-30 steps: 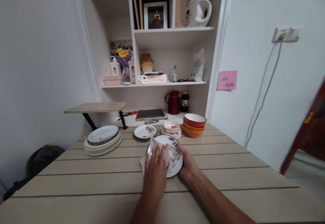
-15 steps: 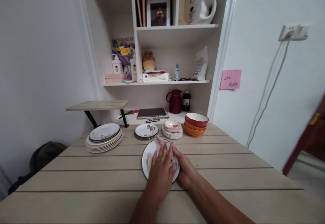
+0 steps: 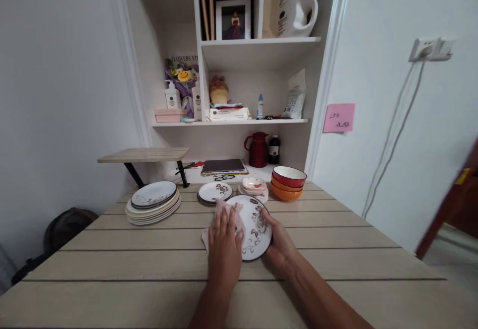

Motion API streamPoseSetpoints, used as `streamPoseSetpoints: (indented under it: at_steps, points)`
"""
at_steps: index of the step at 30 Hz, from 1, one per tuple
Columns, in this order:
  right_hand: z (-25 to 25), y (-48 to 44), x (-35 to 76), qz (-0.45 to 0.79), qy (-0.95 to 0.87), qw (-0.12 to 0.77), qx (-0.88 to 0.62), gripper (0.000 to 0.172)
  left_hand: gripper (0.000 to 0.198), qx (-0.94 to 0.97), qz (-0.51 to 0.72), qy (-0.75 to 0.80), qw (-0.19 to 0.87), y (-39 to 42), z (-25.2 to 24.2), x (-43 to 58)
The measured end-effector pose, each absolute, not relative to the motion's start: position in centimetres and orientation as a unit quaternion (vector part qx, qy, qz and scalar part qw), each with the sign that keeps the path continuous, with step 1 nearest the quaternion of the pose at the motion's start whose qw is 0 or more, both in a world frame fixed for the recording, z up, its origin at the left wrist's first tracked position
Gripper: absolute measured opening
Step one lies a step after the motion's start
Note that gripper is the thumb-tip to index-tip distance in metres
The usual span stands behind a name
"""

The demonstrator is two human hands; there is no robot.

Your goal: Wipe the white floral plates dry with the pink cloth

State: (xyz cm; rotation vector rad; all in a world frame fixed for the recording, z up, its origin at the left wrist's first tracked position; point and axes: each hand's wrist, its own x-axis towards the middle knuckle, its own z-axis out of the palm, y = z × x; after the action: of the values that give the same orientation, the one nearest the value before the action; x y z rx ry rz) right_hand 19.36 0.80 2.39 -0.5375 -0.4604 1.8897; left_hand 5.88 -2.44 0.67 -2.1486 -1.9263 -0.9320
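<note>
A white plate (image 3: 252,229) with a dark rim and a brown flower print is lifted a little and tilted over the table. My right hand (image 3: 279,242) grips its right edge, thumb on top and the other fingers underneath. Over the plate's left part lies a crumpled pale pink cloth (image 3: 239,215). My left hand (image 3: 225,242) presses on this cloth with its fingers stretched forward, and part of the cloth hangs past the plate's left edge. The palm side of my left hand is hidden.
On the slatted table (image 3: 149,264), a tall plate stack (image 3: 153,202) stands left beside a small raised shelf (image 3: 145,155). Smaller plates (image 3: 214,191), little dishes (image 3: 254,184) and stacked bowls (image 3: 287,184) line the back. A red jug (image 3: 257,150) stands behind them.
The cloth and my left hand have slid left across the plate, uncovering its flower print. The plate has shifted slightly right and away from me, with my right hand still on its edge.
</note>
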Motion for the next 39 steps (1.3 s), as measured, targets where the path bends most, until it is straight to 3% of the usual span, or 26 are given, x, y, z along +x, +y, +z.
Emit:
streamPoseSetpoints:
  at_steps: [7, 14, 18, 24, 27, 31, 34, 39]
  points:
    - [2.5, -1.1, 17.4, 0.828, -0.234, 0.446, -0.244, 0.050, 0.057, -0.703, -0.317, -0.630, 0.088, -2.4, 0.7, 6.1]
    - [2.1, -0.1, 18.2, 0.818, -0.137, 0.507, -0.235, 0.032, 0.067, -0.824, -0.244, -0.512, 0.007, -3.0, 0.1, 6.9]
    - [1.5, 0.8, 19.1, 0.783, -0.125, 0.543, -0.277, 0.025, 0.062, -0.785, -0.245, -0.569, -0.004, -2.9, 0.0, 6.1]
    - [1.6, 0.5, 18.7, 0.732, -0.196, 0.513, -0.403, 0.025, 0.053, -0.695, -0.248, -0.674, 0.020, -2.3, 0.0, 5.6]
    - [1.8, 0.5, 19.5, 0.664, -0.342, 0.466, -0.474, 0.022, 0.051, -0.674, -0.254, -0.693, 0.011, -2.0, -0.6, 5.9]
    - [2.0, 1.0, 21.3, 0.591, -0.491, 0.298, -0.567, 0.024, 0.051, -0.688, -0.260, -0.678, 0.003, -1.7, -1.1, 5.9]
    - [2.1, 1.3, 21.6, 0.566, -0.487, 0.326, -0.579, 0.026, 0.046, -0.703, -0.255, -0.664, -0.012, -1.6, -0.8, 4.8]
    - [2.6, 1.8, 19.9, 0.544, -0.445, 0.379, -0.602, 0.011, 0.038, -0.744, -0.204, -0.636, 0.013, -1.7, -0.1, -0.5]
